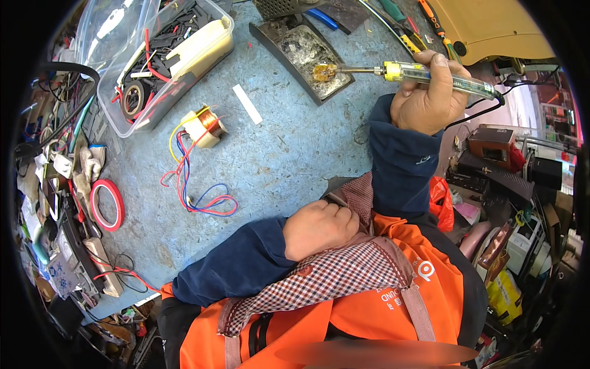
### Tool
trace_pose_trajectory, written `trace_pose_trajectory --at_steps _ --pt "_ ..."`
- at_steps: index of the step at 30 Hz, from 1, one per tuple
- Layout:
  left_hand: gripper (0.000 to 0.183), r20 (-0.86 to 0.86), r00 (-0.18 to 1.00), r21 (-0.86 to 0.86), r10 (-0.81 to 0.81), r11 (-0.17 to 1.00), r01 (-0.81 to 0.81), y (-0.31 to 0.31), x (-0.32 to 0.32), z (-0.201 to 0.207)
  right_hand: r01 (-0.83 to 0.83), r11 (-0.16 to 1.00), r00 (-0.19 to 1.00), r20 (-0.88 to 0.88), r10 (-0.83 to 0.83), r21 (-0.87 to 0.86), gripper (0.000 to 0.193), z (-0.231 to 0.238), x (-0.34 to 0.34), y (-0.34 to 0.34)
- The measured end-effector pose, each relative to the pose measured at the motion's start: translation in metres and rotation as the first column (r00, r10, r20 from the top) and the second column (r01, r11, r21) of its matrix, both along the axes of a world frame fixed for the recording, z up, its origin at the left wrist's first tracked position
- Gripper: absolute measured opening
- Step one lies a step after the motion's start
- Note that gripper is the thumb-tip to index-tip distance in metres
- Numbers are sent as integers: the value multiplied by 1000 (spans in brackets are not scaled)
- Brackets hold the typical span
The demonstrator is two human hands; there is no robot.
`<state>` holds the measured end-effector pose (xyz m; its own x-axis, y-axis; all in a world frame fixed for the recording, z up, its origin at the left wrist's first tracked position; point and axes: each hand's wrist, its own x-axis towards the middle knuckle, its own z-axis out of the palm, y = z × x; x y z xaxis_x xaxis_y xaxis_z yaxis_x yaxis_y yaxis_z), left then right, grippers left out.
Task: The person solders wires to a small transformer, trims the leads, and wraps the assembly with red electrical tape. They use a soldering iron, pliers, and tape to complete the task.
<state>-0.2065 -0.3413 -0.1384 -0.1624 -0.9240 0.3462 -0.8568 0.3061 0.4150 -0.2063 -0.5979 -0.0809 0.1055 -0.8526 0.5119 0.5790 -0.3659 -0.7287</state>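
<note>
My right hand [432, 98] is closed around the clear handle of a soldering iron [410, 72]. Its metal shaft points left, and the tip meets an amber, rosin-like lump [324, 72] at the corner of a dark metal tray [295, 69]. My left hand [322, 229] is curled into a fist in front of my checked apron, by the table's near edge. Whatever its fingers may hold is hidden. Left of centre on the table sits a small copper-wound coil [209, 123] with yellow, red and blue leads. A white strip [247, 104] lies beside the coil.
At the back left, a clear plastic box [144, 115] holds black and red tubing pieces and a tape roll. A red tape ring [107, 205] lies by the left clutter. Screwdrivers [434, 17] and pliers are at the back right. The iron's black cable [473, 114] trails right.
</note>
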Motion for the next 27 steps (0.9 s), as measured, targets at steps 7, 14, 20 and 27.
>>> trace_pose_trajectory --at_steps 7,14,20,27 --pt "19 5 1000 28 -13 1000 13 0 1 3 -59 997 996 -73 56 -45 12 -1 2 3" --pt "19 -4 1000 10 -1 1000 1 0 2 3 -59 998 980 -193 55 -19 11 -2 1 6" --pt "20 -21 1000 31 -15 999 16 0 1 4 -74 997 972 -223 71 -7 13 -3 1 6" --pt "21 -25 999 33 -20 999 21 -1 2 4 -38 999 977 -209 35 -8 17 -4 2 6"
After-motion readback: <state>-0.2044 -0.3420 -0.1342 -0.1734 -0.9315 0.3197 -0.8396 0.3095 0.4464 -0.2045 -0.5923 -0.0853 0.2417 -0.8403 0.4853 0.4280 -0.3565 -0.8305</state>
